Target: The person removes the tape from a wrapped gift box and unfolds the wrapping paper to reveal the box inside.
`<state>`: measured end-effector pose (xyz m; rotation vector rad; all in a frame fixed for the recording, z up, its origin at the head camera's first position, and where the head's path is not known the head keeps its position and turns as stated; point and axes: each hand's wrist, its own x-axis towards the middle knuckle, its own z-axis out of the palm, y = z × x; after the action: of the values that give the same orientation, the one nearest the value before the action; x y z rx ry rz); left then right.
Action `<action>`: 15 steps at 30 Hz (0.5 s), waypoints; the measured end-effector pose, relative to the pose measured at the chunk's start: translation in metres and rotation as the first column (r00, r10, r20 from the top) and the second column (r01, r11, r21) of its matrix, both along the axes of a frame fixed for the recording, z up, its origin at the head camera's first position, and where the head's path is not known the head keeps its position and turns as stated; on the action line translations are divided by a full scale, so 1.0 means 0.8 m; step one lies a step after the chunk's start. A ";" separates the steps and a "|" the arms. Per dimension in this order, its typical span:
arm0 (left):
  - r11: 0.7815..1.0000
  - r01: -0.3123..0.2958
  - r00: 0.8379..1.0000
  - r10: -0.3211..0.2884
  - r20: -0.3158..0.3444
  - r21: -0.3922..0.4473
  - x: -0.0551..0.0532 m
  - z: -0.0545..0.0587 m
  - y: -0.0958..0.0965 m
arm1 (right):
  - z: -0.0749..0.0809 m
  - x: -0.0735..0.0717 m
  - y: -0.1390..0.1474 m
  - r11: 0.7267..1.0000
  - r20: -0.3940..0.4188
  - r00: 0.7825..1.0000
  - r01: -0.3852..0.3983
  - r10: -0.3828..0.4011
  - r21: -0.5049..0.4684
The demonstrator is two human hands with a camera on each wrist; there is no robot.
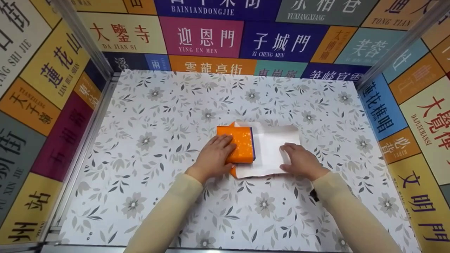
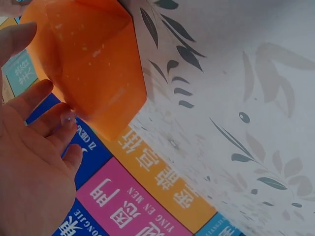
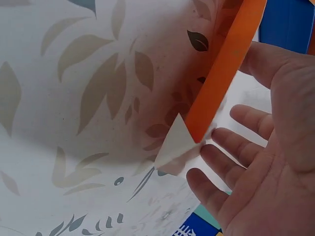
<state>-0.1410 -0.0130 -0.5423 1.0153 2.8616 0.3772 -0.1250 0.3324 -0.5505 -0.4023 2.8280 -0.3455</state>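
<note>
A sheet of orange wrapping paper (image 1: 240,142) with light specks lies on the table, its left part folded over a blue box (image 1: 253,146) whose side shows as a thin strip. The white inner side (image 1: 269,149) of the sheet spreads out to the right. My left hand (image 1: 213,154) rests on the left edge of the wrapped part, fingers slightly bent; in the left wrist view the orange end flares out beside the fingertips. At the sheet's right edge, my right hand (image 1: 303,162) touches the paper with spread fingers. An orange edge (image 3: 221,81) curls up near its thumb.
A white table top (image 1: 147,175) with a grey flower and leaf pattern lies beneath everything. Panels of coloured blocks with Chinese lettering (image 1: 204,37) stand at the back and both sides. A small dark thing (image 1: 314,195) shows under the right wrist.
</note>
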 end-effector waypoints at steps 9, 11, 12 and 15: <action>1.000 0.013 1.000 -0.013 0.014 0.013 0.007 0.000 0.011 | 0.012 0.002 -0.006 1.000 0.059 0.998 -0.012 0.011 0.024; 1.000 0.013 1.000 -0.013 0.011 0.001 0.007 -0.001 0.012 | 0.016 0.003 -0.007 1.000 0.087 0.996 -0.026 0.025 0.012; 1.000 0.013 1.000 -0.013 0.011 -0.007 0.007 -0.001 0.013 | 0.017 0.003 -0.008 0.999 0.098 0.995 -0.037 0.036 0.009; 0.999 0.013 1.000 -0.013 -0.004 -0.032 0.006 -0.003 0.015 | 0.019 0.003 -0.008 0.999 0.132 0.990 -0.053 0.053 -0.004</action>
<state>-0.1362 -0.0010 -0.5443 1.0296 2.8542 0.3280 -0.1222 0.3261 -0.5353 -0.4378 2.6834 -0.3488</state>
